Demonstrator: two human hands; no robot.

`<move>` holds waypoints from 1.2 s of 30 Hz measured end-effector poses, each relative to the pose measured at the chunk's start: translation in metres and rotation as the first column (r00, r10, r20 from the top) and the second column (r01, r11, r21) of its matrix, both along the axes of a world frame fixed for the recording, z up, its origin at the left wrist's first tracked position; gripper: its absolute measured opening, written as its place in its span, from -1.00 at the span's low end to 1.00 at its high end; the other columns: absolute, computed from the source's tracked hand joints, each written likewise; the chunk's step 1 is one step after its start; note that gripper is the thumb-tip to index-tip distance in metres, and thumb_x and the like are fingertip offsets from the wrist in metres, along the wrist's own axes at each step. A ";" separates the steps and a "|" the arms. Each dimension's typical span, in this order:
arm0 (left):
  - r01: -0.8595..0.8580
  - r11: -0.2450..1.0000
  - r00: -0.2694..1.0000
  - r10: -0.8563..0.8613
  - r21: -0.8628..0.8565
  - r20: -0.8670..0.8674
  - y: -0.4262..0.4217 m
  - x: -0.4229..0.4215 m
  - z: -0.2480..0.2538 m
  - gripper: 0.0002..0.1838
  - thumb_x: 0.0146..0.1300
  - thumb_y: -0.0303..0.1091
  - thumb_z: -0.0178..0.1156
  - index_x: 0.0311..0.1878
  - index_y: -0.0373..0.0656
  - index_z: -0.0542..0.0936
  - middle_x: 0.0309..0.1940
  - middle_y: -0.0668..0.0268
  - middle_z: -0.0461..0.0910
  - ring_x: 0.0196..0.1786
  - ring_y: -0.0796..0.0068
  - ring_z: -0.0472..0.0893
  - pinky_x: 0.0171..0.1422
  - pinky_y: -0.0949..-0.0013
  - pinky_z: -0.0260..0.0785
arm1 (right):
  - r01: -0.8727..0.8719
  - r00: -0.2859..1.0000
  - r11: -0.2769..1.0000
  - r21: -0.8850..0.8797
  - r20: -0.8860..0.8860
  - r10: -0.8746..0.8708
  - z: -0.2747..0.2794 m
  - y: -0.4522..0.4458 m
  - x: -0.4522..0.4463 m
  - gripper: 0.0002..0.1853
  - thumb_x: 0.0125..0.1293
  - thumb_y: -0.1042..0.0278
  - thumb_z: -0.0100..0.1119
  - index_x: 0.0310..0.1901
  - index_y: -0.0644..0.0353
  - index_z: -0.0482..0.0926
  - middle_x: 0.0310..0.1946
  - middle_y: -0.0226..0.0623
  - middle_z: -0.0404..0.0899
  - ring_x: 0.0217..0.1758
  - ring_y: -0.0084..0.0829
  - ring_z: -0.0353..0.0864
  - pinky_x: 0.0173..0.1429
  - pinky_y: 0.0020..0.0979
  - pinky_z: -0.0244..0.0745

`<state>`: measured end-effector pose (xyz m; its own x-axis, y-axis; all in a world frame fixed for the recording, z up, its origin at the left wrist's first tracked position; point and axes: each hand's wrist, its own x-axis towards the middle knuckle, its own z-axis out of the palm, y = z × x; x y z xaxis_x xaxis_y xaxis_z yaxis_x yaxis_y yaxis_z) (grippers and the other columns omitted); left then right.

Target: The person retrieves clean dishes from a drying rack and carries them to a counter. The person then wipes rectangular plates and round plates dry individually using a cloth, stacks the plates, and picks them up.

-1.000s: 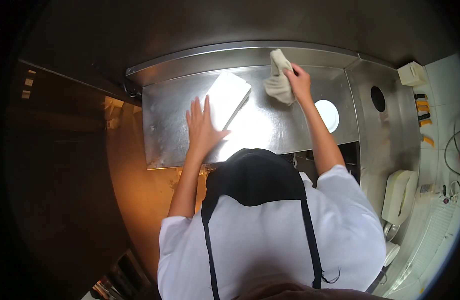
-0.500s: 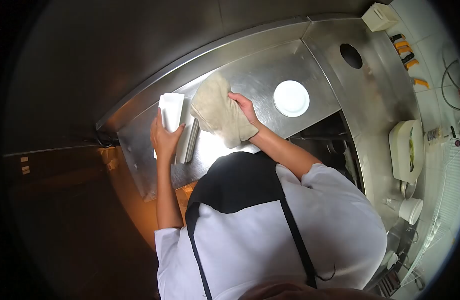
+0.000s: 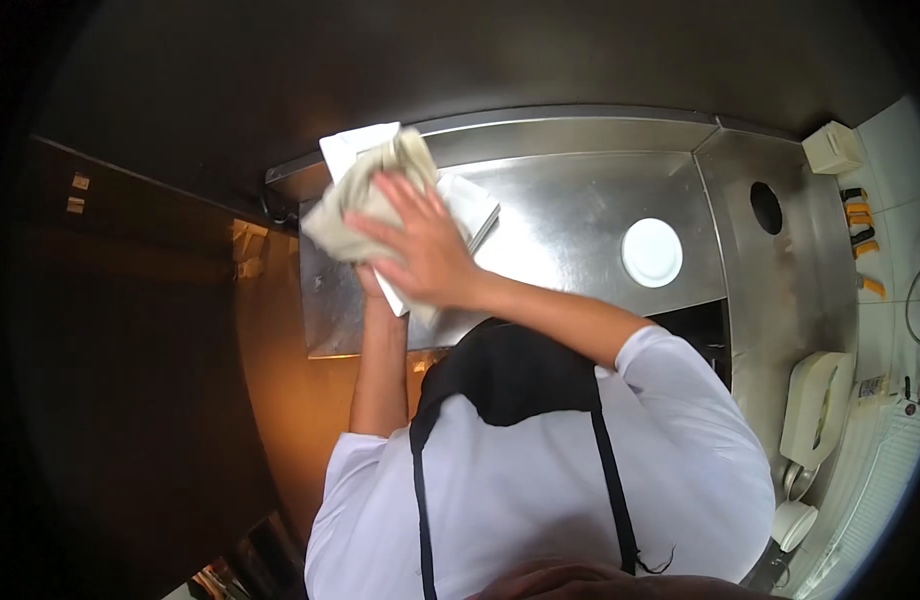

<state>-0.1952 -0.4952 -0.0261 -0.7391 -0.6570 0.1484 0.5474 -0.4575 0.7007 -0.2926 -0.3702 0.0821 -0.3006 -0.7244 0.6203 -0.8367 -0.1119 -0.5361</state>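
Note:
A white rectangular plate (image 3: 352,148) is tilted up above the steel counter, its ends showing at top and bottom. My left hand (image 3: 370,281) holds it from beneath; most of those fingers are hidden behind plate and cloth. Over the plate's face lies a bunched beige cloth (image 3: 352,205). My right hand (image 3: 427,245) presses that cloth on the plate, slightly blurred, fingers somewhat apart. Just right of the cloth, a stack of similar rectangular plates (image 3: 470,207) rests on the counter, partly covered from view.
White round plates (image 3: 652,253) sit farther right on the steel counter (image 3: 570,220). A raised ledge runs along the back. On the right are a round hole (image 3: 766,208) in the steel, orange-handled knives (image 3: 860,215) on the wall, and a pale tub (image 3: 816,408).
My left hand has lifted a rectangular plate off the stack. My right hand has brought the cloth leftward onto it. The camera view has turned.

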 end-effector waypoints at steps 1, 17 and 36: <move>-0.053 0.996 0.990 0.043 0.072 0.132 0.024 -0.002 0.052 -0.18 0.60 0.26 -0.17 0.69 -0.10 0.13 0.60 0.12 0.28 0.61 0.14 0.32 0.69 0.09 0.17 | 0.056 0.998 0.997 -0.048 -0.009 -0.057 0.015 -0.014 -0.005 -0.41 0.48 0.00 0.16 0.50 -0.11 0.50 0.60 0.16 0.22 0.64 0.26 0.20 0.65 0.13 0.14; 0.008 0.604 0.437 0.715 -0.797 0.546 -0.107 0.046 -0.028 -0.21 0.23 0.14 0.46 0.46 -0.06 0.58 0.24 -0.16 0.63 0.32 -0.02 0.60 0.45 0.13 0.38 | 0.147 0.917 0.960 0.237 0.332 -0.222 -0.067 -0.009 0.033 -0.64 0.41 0.34 0.24 0.19 0.23 0.66 0.07 0.01 0.66 0.17 0.06 0.65 0.21 -0.06 0.59; 0.487 -0.423 0.670 0.742 -0.764 0.016 -0.201 0.056 -0.175 -0.13 0.36 0.11 0.34 0.60 -0.19 0.35 0.37 -0.20 0.51 0.43 -0.26 0.46 0.49 -0.25 0.30 | 0.229 0.926 0.934 -0.275 0.358 -0.122 0.212 0.429 0.236 -0.76 0.25 0.30 0.58 -0.22 0.28 0.75 -0.28 -0.33 0.77 -0.21 -0.53 0.72 -0.11 -0.44 0.58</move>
<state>-0.1393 -0.6963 -0.2015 -0.8984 -0.1933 0.3944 -0.2486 0.9640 -0.0939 -0.0570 0.0584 0.2940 -0.6311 -0.4308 0.6450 -0.6386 -0.1834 -0.7473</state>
